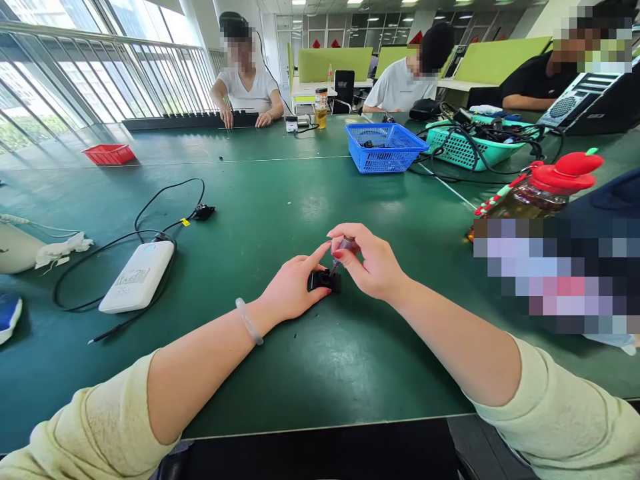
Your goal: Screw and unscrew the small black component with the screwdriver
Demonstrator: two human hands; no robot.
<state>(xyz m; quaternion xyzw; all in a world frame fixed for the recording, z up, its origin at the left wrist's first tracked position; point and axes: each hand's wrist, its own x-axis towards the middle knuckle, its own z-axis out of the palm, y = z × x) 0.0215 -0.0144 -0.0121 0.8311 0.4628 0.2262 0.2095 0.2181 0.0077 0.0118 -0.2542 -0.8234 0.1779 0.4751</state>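
Observation:
Flat on the green table lies a small black part [326,281], pinned between the fingers and thumb of my left hand [293,288]. My right hand [369,261] grips a short screwdriver [349,245] by its brownish handle, held steeply. Its shaft points down into the black part; my fingers partly hide the tip, so I cannot make out what it touches there. A pale bangle [249,321] circles my left wrist.
To the left lies a white power bank [139,277] with a looped black cable. Ahead stand a blue basket [385,148] and a green basket [465,148] full of cables. A red tray [109,155] is far left, a red-lidded bottle [543,187] right. People sit across the table.

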